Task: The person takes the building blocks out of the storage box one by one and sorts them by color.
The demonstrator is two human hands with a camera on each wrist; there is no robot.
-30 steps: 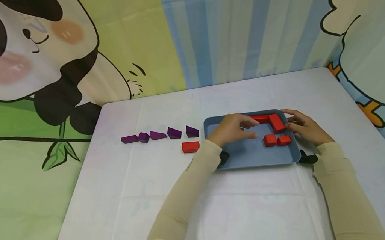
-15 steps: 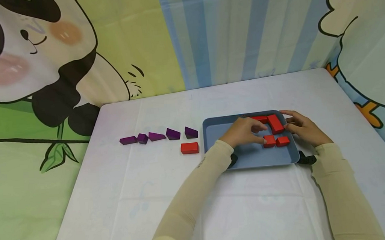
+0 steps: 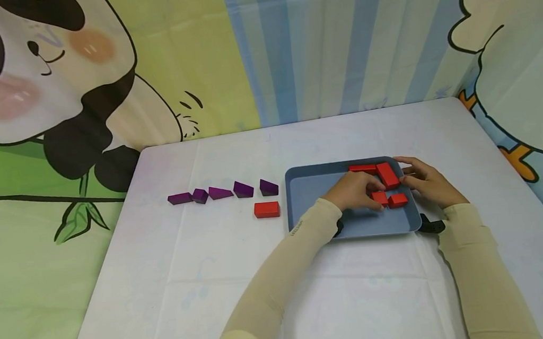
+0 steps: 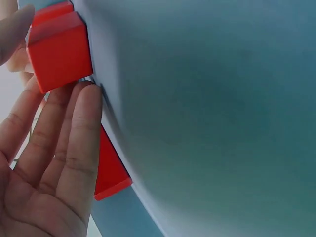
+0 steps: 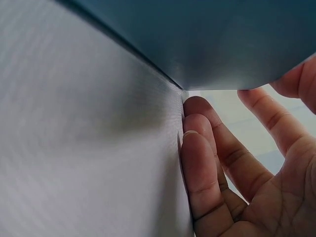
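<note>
A red cube (image 4: 61, 54) stands in the blue tray (image 3: 317, 208); my left hand (image 3: 352, 191) has its thumb on the near side and fingers on the far side, pinching it. In the left wrist view the fingertips (image 4: 89, 98) lie right along the cube's lower face. Beside it in the tray is another small red block (image 3: 397, 200). A larger red block (image 3: 387, 175) and a long red block (image 3: 362, 168) lie along the back right. At the tray's right side my right hand (image 3: 432, 181) rests, its fingers loosely extended, with thumb and index finger touching the rim.
Left of the tray, a red rectangular block (image 3: 266, 210) lies on the white-covered table (image 3: 213, 280). Behind it runs a row of several purple blocks (image 3: 219, 192) of differing shapes. A printed cartoon cloth (image 3: 310, 49) rises behind the table.
My left hand has moved right and slightly down across the tray, from above its middle to the red cube, and its fingers have closed in. The right hand stays at the tray's side.
</note>
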